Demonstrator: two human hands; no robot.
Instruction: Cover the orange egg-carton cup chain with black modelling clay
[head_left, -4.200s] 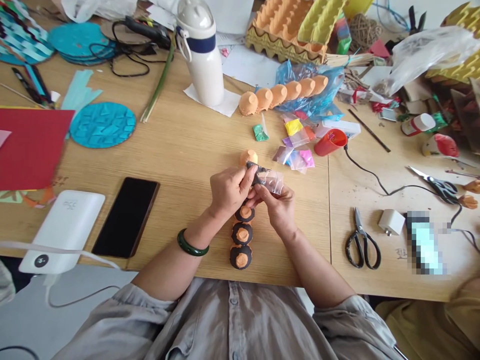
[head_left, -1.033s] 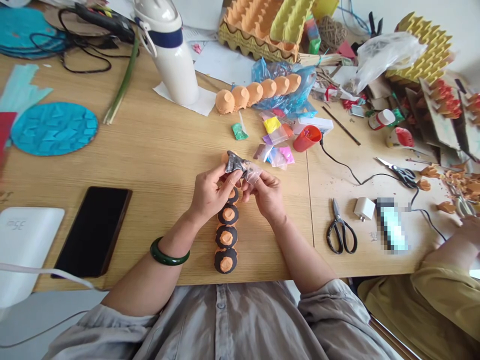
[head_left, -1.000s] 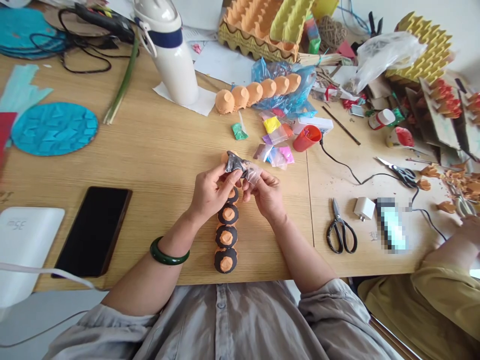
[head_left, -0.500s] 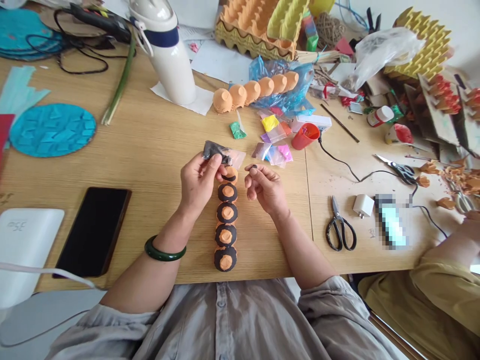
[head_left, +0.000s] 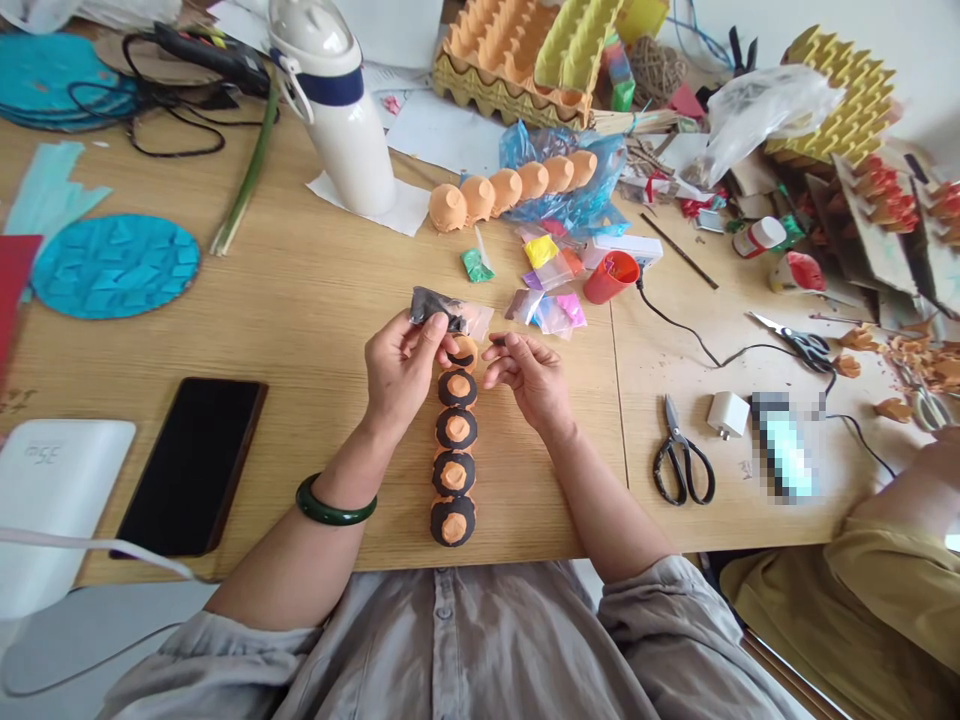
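My left hand [head_left: 401, 365] pinches a small clear bag of black clay [head_left: 435, 305] above the far end of an orange egg-carton strip [head_left: 455, 452]. Black rings surround the orange centres on most of the strip's cups; the farthest cup [head_left: 464, 352] carries only a black curve along part of it. Between the thumb and finger of my right hand [head_left: 531, 378] is a small piece of black clay [head_left: 498, 341], held just right of that cup. A second strip of plain orange cups [head_left: 506, 188] lies farther back, partly on a blue plastic bag [head_left: 562, 170].
Small bags of coloured clay [head_left: 551, 290] and a red cup [head_left: 611, 277] lie beyond my hands. Scissors [head_left: 682, 455] and a white charger [head_left: 727, 413] are to the right, a phone [head_left: 193, 465] to the left. A white flask [head_left: 337, 120] stands behind. Another person's sleeve [head_left: 885, 590] shows at right.
My right hand has turned slightly, its other fingers stretching toward the strip, and the black piece sits a little further left. The whole view has shifted slightly; the left hand keeps its bag.
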